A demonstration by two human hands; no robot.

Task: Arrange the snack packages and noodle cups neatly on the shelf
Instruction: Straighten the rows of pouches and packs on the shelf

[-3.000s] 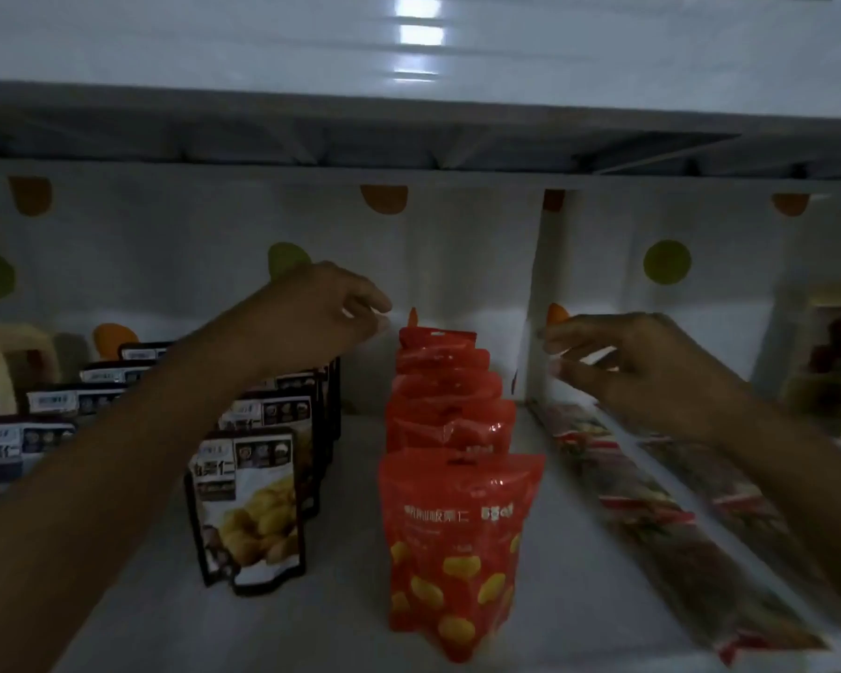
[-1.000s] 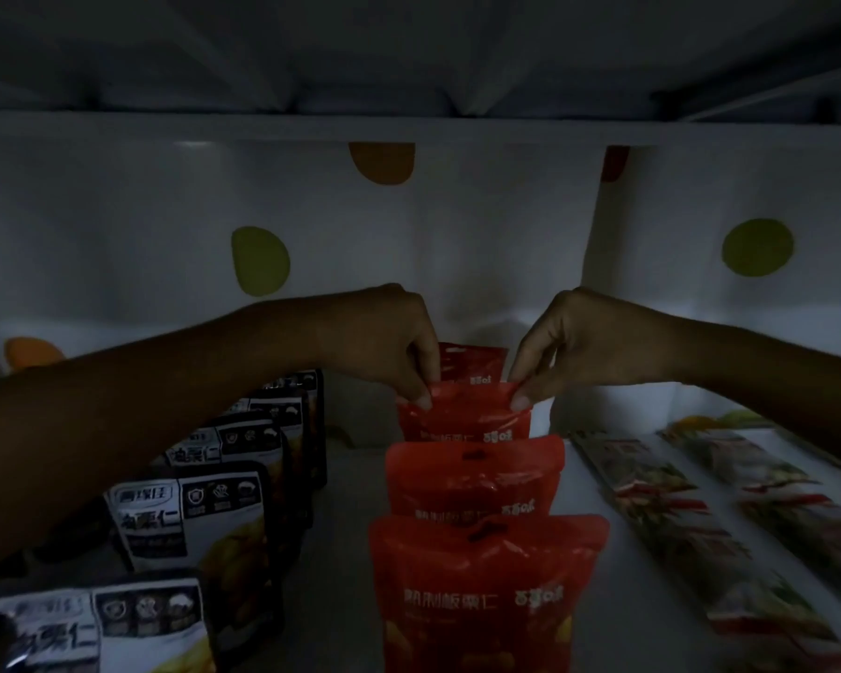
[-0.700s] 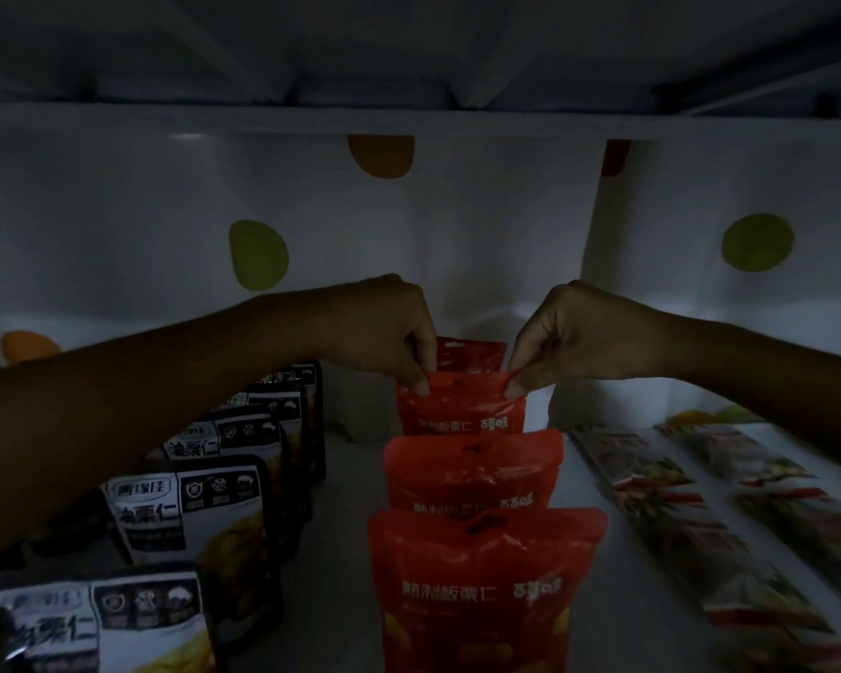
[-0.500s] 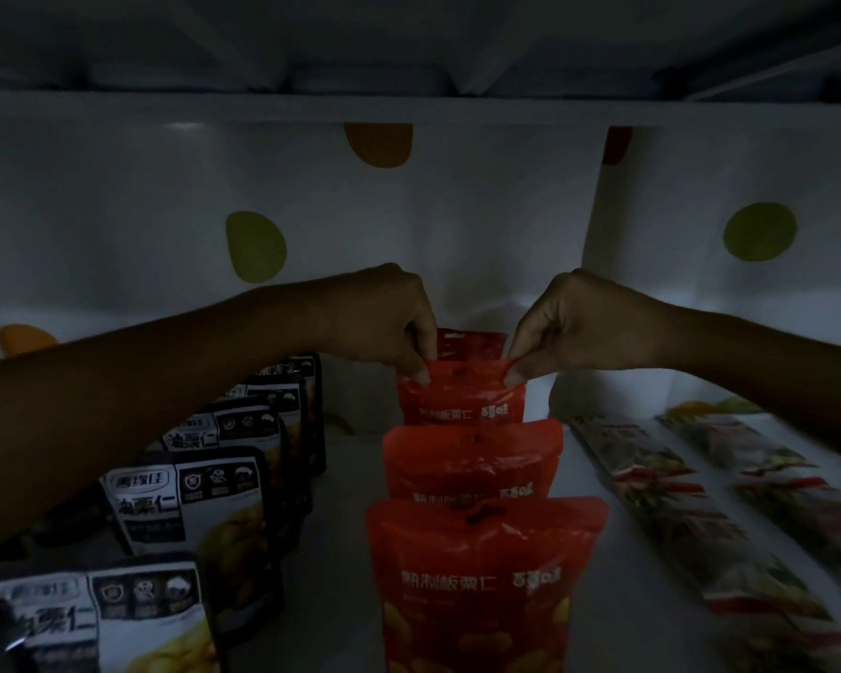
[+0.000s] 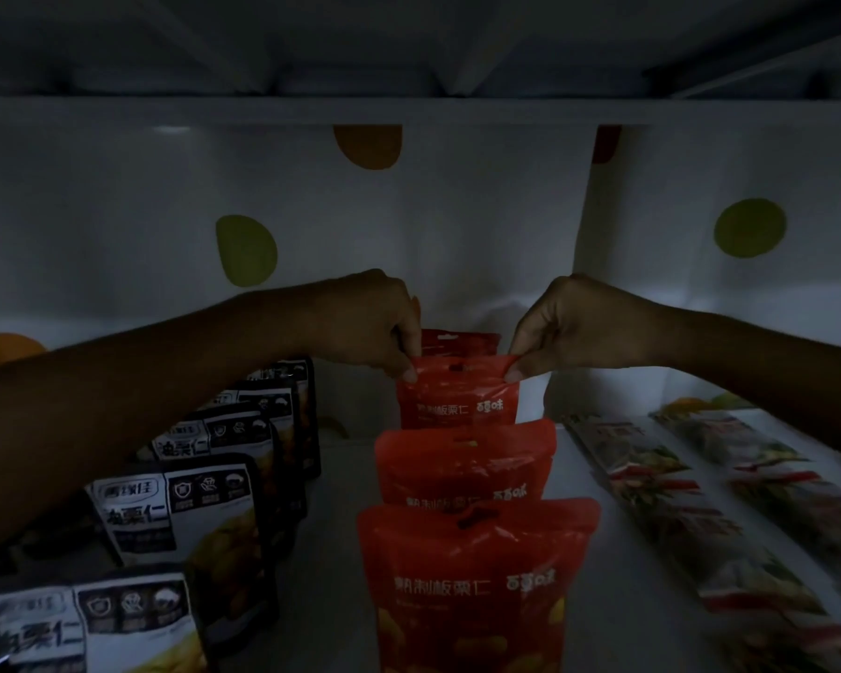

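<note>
A row of red snack pouches stands upright down the middle of the dim white shelf [image 5: 331, 551]. Both hands hold one red pouch [image 5: 457, 398] deep in that row. My left hand [image 5: 375, 323] pinches its top left corner and my right hand [image 5: 564, 327] pinches its top right corner. One more red pouch [image 5: 460, 342] stands behind it, and two red pouches [image 5: 467, 471] stand in front, the nearest [image 5: 472, 590] cut off by the frame's bottom edge.
Black-and-white snack pouches [image 5: 185, 517] stand in rows on the left, under my left forearm. Long flat snack packs [image 5: 661, 497] lie in two lines on the right. A dotted white back wall [image 5: 457, 225] closes the shelf, with the upper shelf board [image 5: 409, 111] just overhead.
Three seconds ago both hands hovered open above the row; since then they took the pouch's top corners. Over the last second they have kept pinching it, shifting only slightly as the view moved.
</note>
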